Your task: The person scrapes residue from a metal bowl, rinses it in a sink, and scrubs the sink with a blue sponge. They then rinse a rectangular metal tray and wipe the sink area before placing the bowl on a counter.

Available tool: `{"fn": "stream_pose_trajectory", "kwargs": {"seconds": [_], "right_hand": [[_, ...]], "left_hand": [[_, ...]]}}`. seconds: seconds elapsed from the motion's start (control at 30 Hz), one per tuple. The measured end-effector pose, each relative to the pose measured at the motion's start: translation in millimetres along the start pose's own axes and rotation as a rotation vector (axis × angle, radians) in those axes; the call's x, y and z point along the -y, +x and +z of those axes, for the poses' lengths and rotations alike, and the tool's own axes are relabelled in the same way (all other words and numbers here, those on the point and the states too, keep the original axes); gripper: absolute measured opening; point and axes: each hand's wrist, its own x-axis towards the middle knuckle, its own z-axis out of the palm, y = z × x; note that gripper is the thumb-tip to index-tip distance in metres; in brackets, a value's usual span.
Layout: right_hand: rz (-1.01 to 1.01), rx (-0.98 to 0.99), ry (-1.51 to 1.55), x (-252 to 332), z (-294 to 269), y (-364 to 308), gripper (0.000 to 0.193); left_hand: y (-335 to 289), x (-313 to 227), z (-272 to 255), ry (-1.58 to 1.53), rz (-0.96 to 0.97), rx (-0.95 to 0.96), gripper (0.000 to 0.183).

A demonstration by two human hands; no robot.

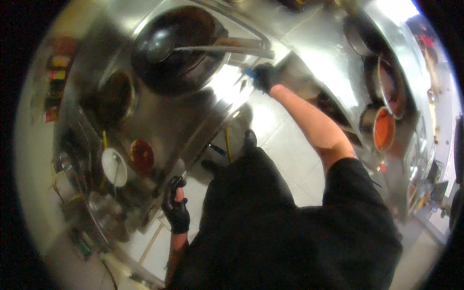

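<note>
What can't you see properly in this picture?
- Head view: whether the right hand grips the blue thing; blur hides it.
- Head view: whether the left hand holds anything; its curled pose and blur hide that.
- Head view: what the round reddish-brown thing is; too small and blurred.

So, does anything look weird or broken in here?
Maybe the left hand: a patch of what looks like bare skin shows amid its black glove. It might be torn; blur makes that uncertain.
</note>
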Motion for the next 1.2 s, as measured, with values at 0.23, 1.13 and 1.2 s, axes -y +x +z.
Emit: {"fn": "stream_pose_trajectory", "kwargs": {"seconds": [0.23, 1.13, 1.2], "right_hand": [[0.050, -0.182, -0.339, -21.6, 23.0, 52.1, 0.033], [-0.574, -0.089, 0.088, 378.9, 129.3, -85.4, 0.023], [-0.602, 0.178, -0.095, 402.8, 133.9, -72.2, 0.024]], "left_hand": [[-7.2, 57.3, -29.9, -0.241, -0.202, -0.123, 0.033], [-75.6, 279.4, -322.5, -0.933, -0.222, -0.573, 0.053], [-73.1, 287.5, -327.6, -0.757, -0.150, -0.504, 0.042]]}}
